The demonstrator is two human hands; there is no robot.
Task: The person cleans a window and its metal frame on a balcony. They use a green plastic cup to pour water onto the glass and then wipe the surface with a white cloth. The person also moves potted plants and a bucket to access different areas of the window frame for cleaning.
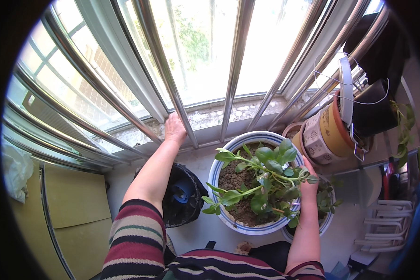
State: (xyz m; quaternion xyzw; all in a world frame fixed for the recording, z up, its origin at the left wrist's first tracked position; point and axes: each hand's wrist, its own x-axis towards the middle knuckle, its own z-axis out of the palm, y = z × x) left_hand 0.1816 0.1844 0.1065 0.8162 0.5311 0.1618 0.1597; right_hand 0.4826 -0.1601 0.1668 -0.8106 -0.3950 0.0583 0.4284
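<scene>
A white flowerpot (pixel 215 175) with blue rings stands out in front of me, filled with brown soil (pixel 238 176). From it grows a leafy succulent plant (pixel 266 182) with spreading stems. My right hand (pixel 308 175) grips the pot's right side, its fingers partly behind the rim and leaves. My left hand (pixel 175 128) reaches to the worn window ledge (pixel 210 117), beside a metal window bar (pixel 173 91) and at the foot of the white window frame (pixel 140 63). Its fingertips are hidden, so I cannot tell whether it grasps anything.
Below my left forearm stands a black-lined bin (pixel 192 213) with a blue item (pixel 182 193) inside. A second potted plant (pixel 324 199) is partly under the white pot. Stacked pots (pixel 318 138) and a wire hanger (pixel 371 102) crowd the right; cardboard (pixel 77 196) lies left.
</scene>
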